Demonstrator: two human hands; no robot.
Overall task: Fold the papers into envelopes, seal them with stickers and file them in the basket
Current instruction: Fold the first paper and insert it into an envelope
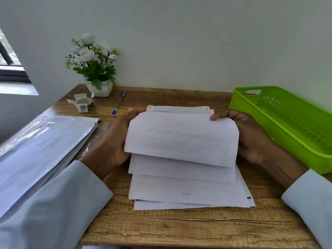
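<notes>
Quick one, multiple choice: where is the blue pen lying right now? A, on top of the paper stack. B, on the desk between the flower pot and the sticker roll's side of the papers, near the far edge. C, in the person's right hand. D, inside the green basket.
B: the blue pen lies on the wooden desk, just right of the flower pot.

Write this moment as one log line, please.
step: folding | left hand, right hand: hold top sheet | basket: no envelopes visible
</notes>
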